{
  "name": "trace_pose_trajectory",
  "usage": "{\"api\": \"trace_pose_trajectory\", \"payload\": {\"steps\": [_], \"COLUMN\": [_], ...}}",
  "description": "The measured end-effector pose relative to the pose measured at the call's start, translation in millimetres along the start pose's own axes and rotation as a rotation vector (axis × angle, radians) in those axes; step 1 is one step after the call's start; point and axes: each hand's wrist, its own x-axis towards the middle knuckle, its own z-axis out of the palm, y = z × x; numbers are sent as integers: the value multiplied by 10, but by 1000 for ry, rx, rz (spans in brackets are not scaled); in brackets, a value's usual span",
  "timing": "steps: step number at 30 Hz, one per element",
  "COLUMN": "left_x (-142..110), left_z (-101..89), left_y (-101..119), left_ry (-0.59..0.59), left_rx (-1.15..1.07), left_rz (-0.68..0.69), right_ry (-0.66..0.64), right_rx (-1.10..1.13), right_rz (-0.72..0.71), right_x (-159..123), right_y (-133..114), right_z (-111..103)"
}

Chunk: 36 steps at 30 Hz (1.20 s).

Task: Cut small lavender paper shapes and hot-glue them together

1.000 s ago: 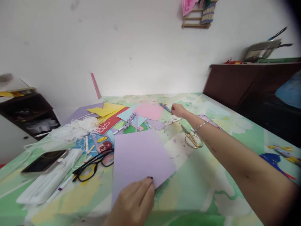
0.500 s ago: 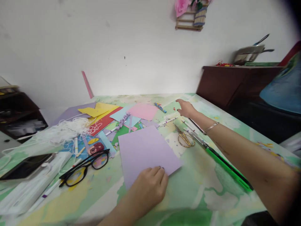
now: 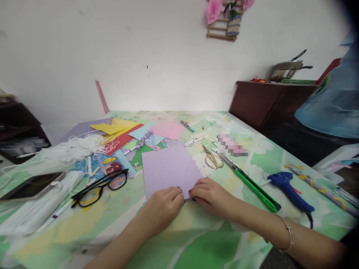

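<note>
Since the earlier head view, the right hand (image 3: 211,195) has swung back from the far part of the table (image 3: 202,250) and come down beside the left hand (image 3: 162,206).

From where I stand, looking along the head view, both hands meet the near side of the purple sheet (image 3: 171,168), so neither is nearer. It lies flat, reaching away from the fingertips toward the wall (image 3: 174,89) and a little to the left; it looks close to square, and I can't pick out a long axis. The left hand is loosely curled, fingers together, tips on the near edge. The right hand is half closed, fingers bent at the near right part. I can't tell whether either one pinches the paper. The scissors (image 3: 214,161) and green cutter (image 3: 256,190) lie right of the sheet, the glasses (image 3: 89,196) left.
</note>
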Motion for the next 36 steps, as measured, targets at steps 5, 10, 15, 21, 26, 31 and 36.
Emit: {"api": "trace_pose_trajectory", "payload": {"steps": [5,10,15,21,26,31,36], "left_x": [-257,-519,-650,-631,-620,-584,-545], "left_z": [-154,-245,-268,-318,-350,-365,-366], "left_y": [-70,-113,-94,-78,-94,-80,-57], "left_ry": [38,66,75,111,152,85,-14], "left_rx": [-80,-285,-449,-620,-604,-384,-213], "left_rz": [-95,-286,-537,-726,-832,-855,-819], "right_ry": [69,134,171,165,145,95,44], "right_rx": [39,153,216,209,139,95,91], "right_rz": [31,152,346,532,660,718,769], "right_x": [-61,-174,-237,-230,-204,-149,-92], "right_y": [93,152,246,330,332,324,338], "right_z": [20,-17,-12,5,5,-25,-59]}}
